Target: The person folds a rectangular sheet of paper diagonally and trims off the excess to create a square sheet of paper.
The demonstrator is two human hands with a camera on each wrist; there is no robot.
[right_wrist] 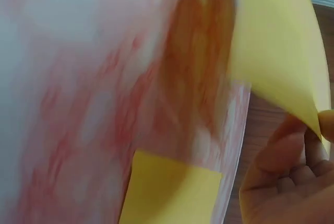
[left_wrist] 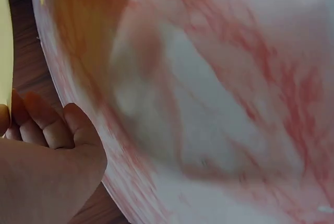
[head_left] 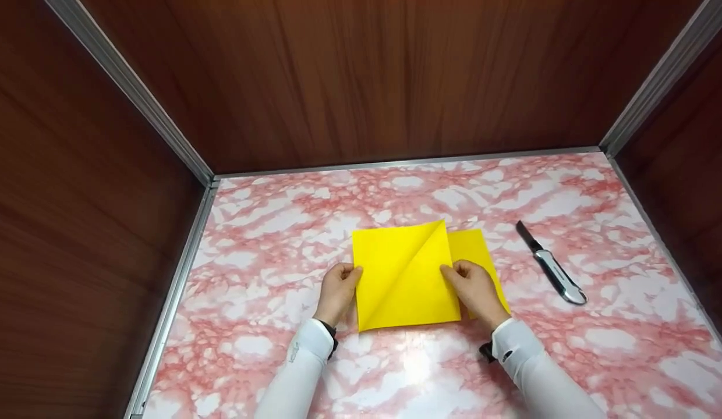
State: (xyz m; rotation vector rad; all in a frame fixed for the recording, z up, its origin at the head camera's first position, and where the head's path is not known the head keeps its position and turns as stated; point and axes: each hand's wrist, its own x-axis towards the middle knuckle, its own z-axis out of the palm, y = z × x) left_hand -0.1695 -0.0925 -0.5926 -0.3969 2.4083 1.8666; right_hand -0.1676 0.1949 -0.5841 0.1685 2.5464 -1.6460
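Note:
A square yellow sheet of paper (head_left: 404,276) with a diagonal crease is held up above the table. My left hand (head_left: 339,285) pinches its left edge between thumb and fingers. On the opposite edge, my right hand (head_left: 474,288) has the same kind of pinch. In the right wrist view the sheet (right_wrist: 282,46) bends down toward the thumb and fingers of the right hand (right_wrist: 292,177). The left wrist view shows the left hand (left_wrist: 57,156) with its fingers curled at a sliver of the sheet. A second yellow piece of paper (head_left: 469,244) lies on the table, partly covered by the raised sheet and right hand.
To the right, a utility knife (head_left: 553,267) lies with its dark blade out, pointing away. The red and white marbled table (head_left: 268,244) meets brown wood-grain panels (head_left: 361,81) at the back and both sides, with metal strips along the edges.

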